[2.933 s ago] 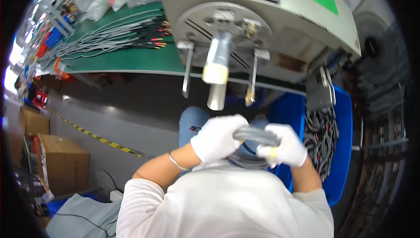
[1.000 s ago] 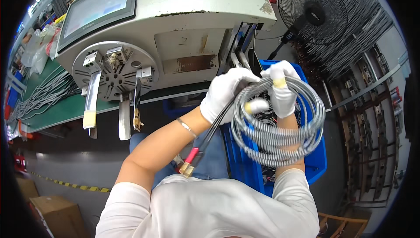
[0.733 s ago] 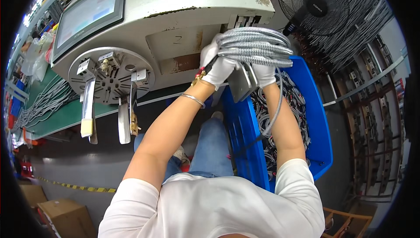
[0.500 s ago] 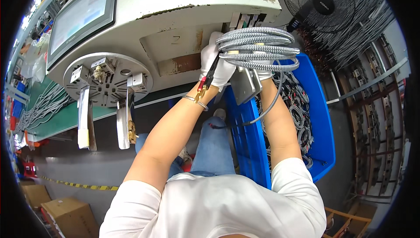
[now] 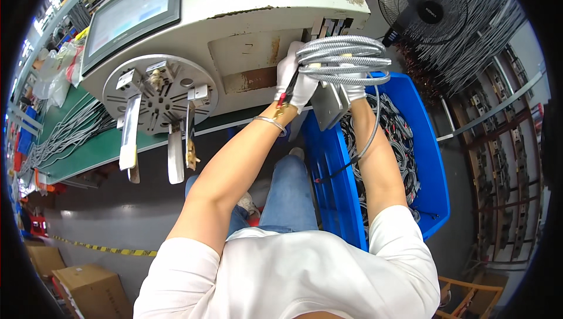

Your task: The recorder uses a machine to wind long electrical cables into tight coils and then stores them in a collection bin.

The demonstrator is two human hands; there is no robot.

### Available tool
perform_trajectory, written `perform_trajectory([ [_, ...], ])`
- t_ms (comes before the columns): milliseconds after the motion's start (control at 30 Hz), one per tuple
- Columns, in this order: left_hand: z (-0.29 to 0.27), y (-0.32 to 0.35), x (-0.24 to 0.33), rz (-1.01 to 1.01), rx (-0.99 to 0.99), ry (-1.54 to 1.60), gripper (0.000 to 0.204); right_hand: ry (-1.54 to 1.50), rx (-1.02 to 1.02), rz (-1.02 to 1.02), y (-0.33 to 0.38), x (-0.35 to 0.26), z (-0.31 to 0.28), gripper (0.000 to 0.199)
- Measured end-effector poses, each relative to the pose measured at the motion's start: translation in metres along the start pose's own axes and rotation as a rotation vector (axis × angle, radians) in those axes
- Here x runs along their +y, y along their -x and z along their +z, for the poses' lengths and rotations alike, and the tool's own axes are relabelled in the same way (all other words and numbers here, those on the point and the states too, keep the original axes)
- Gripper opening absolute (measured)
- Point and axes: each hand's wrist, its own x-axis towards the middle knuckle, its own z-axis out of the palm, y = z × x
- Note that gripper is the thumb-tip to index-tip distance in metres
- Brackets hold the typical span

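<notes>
A coil of grey braided cable [image 5: 346, 73] hangs across both my white-gloved hands in front of the machine. My left hand [image 5: 299, 81] is closed on the coil's left side. Along that hand's back hang black cable ends with red parts and gold-coloured tips [image 5: 282, 101]. My right hand [image 5: 355, 90] is behind and below the loops, closed on the coil's right part; its fingers are largely hidden. A grey metal block [image 5: 329, 107] sits just under the coil, between my hands. One loose cable end drops past my right forearm to the blue bin's edge.
At the right stands a blue bin [image 5: 434, 160] with many coiled cables. The pale machine [image 5: 246, 31] carries a screen [image 5: 132, 17] and a slotted disc [image 5: 167, 93] with protruding metal arms. A black fan [image 5: 422, 5] stands beyond; loose cables lie on the green table [image 5: 64, 137].
The machine and disc have shifted right in the picture, and the disc's arms show at a different angle, with another one visible. My hands still hold the coil; its loose end has swung slightly.
</notes>
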Motion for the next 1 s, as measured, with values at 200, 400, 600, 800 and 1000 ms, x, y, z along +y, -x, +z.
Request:
perform_trajectory([
  [200,-0.053,0.035,0.047,0.111,-0.431,-0.124,0.028,-0.334,0.161,-0.301,0.033,-0.107,-0.091,0.015],
  [400,-0.091,0.055,0.063,-0.386,-0.658,0.203,0.042,-0.158,-0.303,-0.461,0.062,-0.127,-0.110,0.022],
  [600,-0.103,0.071,0.117,-0.385,-0.677,0.133,0.056,-0.032,-0.435,-0.300,0.076,-0.111,-0.100,0.025],
  [800,-0.115,0.078,0.110,-0.659,-0.632,0.116,0.056,-0.189,-0.753,0.139,0.084,-0.120,-0.105,0.027],
  [1000,-0.114,0.074,0.117,-0.773,-0.587,0.276,0.048,-0.387,-0.868,0.044,0.087,-0.130,-0.093,0.030],
])
